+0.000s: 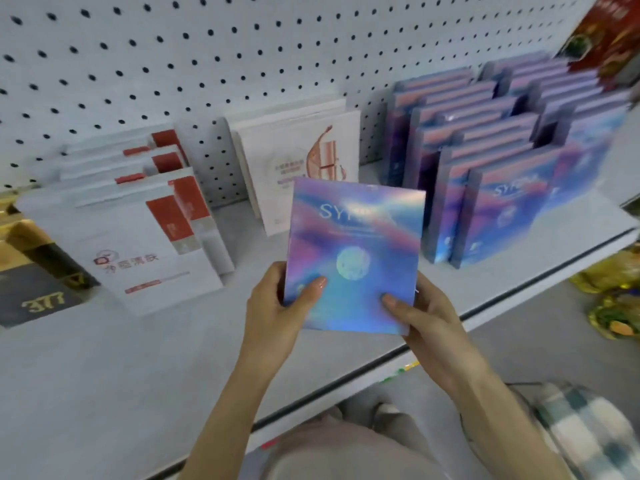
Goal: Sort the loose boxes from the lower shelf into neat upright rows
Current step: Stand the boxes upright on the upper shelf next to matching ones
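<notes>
Head view: the left hand (273,299) and right hand (420,317) both grip a shiny blue-pink box (353,251) by its near corners, above the shelf (138,358). Matching boxes (485,161) stand upright far right; white boxes (138,216) stand left.

A shop aisle: a grey metal display shelf (104,358) backed by white perforated pegboard (242,46) carries stock faced to the front. Identical iridescent boxes (485,188) stand in tight rows at right, with white-and-red cartons (138,237) ranked at left and a black-and-gold box (34,299) beside them. A dark rail (540,279) runs along the shelf's front lip, and bright wrapped packets (613,317) sit on the level below.
</notes>
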